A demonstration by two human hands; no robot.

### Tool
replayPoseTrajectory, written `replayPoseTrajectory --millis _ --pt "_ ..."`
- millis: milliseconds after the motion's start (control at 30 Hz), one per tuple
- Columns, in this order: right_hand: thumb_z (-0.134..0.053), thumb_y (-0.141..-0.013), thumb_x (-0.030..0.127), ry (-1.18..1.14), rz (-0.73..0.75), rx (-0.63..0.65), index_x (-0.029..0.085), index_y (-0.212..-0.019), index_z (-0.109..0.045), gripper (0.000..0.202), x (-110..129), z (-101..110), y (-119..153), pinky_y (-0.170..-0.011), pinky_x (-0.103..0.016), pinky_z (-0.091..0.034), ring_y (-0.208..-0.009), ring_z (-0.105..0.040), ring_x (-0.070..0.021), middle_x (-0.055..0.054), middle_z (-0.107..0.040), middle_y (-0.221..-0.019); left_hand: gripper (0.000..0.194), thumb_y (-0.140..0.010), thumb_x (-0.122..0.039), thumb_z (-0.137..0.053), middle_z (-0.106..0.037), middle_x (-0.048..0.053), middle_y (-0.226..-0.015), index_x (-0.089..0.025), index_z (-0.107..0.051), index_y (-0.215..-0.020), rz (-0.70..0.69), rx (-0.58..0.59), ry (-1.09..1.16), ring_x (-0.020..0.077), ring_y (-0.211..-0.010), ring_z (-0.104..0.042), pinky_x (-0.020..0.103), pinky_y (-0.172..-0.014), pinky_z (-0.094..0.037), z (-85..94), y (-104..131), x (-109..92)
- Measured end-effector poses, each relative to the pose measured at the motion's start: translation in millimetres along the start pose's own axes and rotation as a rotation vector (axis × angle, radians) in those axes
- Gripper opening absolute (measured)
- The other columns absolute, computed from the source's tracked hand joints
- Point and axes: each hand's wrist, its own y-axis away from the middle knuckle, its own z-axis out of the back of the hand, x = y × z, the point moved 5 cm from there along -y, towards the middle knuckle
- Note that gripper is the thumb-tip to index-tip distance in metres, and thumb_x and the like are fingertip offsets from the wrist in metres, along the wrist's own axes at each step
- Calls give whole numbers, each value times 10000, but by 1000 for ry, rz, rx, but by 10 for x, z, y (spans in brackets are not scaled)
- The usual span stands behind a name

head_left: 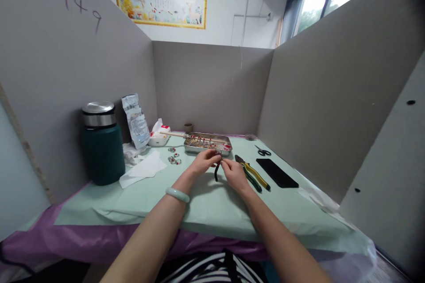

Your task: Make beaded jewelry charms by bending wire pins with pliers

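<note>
Over the middle of the table, my left hand and my right hand meet with fingertips pinched close together. A thin, curved black piece, like a tool handle, points down between them; I cannot tell which hand holds it. Whatever small item sits in the fingertips is hidden. Just beyond the fingers stands a metal tray with many small red and shiny beads in it. Several small wire rings with red beads lie left of my left hand. Pliers with yellow and green handles rest right beside my right hand.
On the right lie a black phone-like slab and small scissors. A wooden stick reaches over the tray. At left are a green thermos, a foil pouch, a tissue pack and white paper. Grey partitions enclose the table.
</note>
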Motion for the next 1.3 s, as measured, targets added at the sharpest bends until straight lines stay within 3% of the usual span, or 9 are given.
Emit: replayPoseTrajectory --millis 300,467,600,800,1000,1133,1300 --pt "-382 -895 276 487 -11 49 174 -878 -697 331 278 -37 -25 -582 -289 -290 -611 -568 -196 -116 -687 -727 391 -701 -425 -712 -657 78 -875 -114 -655 -932 29 -12 249 160 -815 -609 313 -766 -487 116 1 38" --pt "-475 -833 288 324 25 123 178 -872 -681 237 169 -83 -50 -581 -269 -302 -628 -542 -177 -75 -668 -731 401 -693 -397 -731 -668 91 -878 -111 -661 -965 51 -4 301 175 -837 -620 328 -787 -483 132 33 16" --pt "-481 -816 317 94 -49 237 178 -842 -658 226 -17 -178 -52 -598 -248 -334 -663 -526 -165 -28 -629 -721 411 -696 -386 -728 -679 100 -890 -108 -668 -992 68 -25 271 177 -835 -621 316 -778 -474 138 38 4" --pt "-458 -840 304 154 -10 182 167 -795 -644 235 -23 -170 -25 -708 -270 -365 -799 -540 -170 -70 -605 -908 456 -663 -340 -754 -657 55 -832 -122 -663 -1053 10 -176 439 122 -752 -590 272 -732 -462 316 -14 7" --pt "-433 -870 371 -160 -74 220 169 -795 -580 262 -42 -174 19 -628 -248 -387 -649 -553 -143 -18 -617 -702 474 -599 -147 -763 -606 12 -754 -133 -666 -1063 47 -107 584 55 -584 -504 226 -611 -429 324 -3 -12" --pt "-419 -886 447 48 -36 112 184 -744 -552 327 -41 -125 27 -594 -244 -331 -633 -515 -141 -14 -590 -688 403 -626 -82 -728 -623 33 -750 -106 -672 -1024 111 -86 647 87 -639 -570 248 -689 -472 280 19 -7" --pt "-359 -918 475 235 -2 67 185 -709 -551 406 -4 -99 52 -606 -242 -289 -667 -508 -141 -29 -590 -722 333 -719 -131 -697 -641 55 -804 -100 -635 -1044 111 -11 680 99 -646 -594 272 -691 -503 246 32 -5"
